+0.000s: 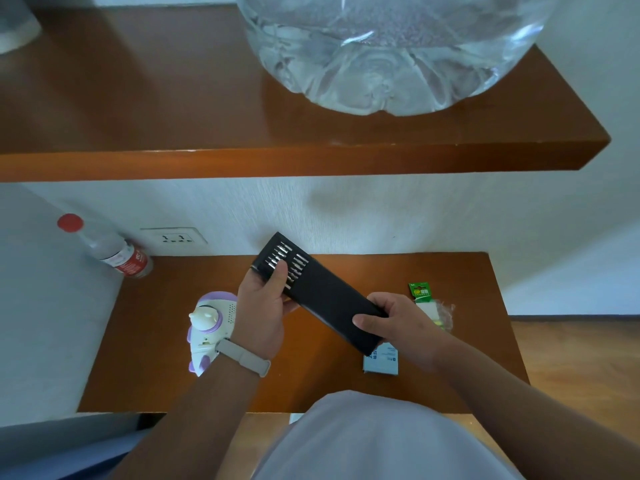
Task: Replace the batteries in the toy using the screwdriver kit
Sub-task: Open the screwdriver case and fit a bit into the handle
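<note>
Screwdriver kit: a long black case (323, 296) is held above the brown tabletop (311, 375), slanted from upper left to lower right. Its inner tray is slid partly out at the far end, where two rows of metal bits (287, 263) are exposed.
Left hand: the left hand (263, 306) is closed around the tray end of the case, with the thumb laid across the bits and the fingers wrapped underneath. A pale grey strap (244, 356) is worn on this wrist.
Right hand: the right hand (391, 323) is clamped on the near end of the black sleeve, thumb on top and fingers curled under the edge.
Toy: a white and purple toy (207, 327) is lying on the tabletop just left of the left wrist, and is partly hidden by it. It is not touched by either hand.
Batteries: a green battery pack (420, 292) with torn clear wrapping is seen on the tabletop beyond the right hand, near the right edge.
Small box: a white and blue box (381, 362) is lying flat under the near end of the case; its print cannot be read.
Bottle: a clear bottle with a red cap (110, 249) is stood in the back left corner, beside a wall socket (175, 239).
Shelf: a brown shelf (242, 157) is fixed above the tabletop, and a large clear water jug (391, 50) is set on it.
</note>
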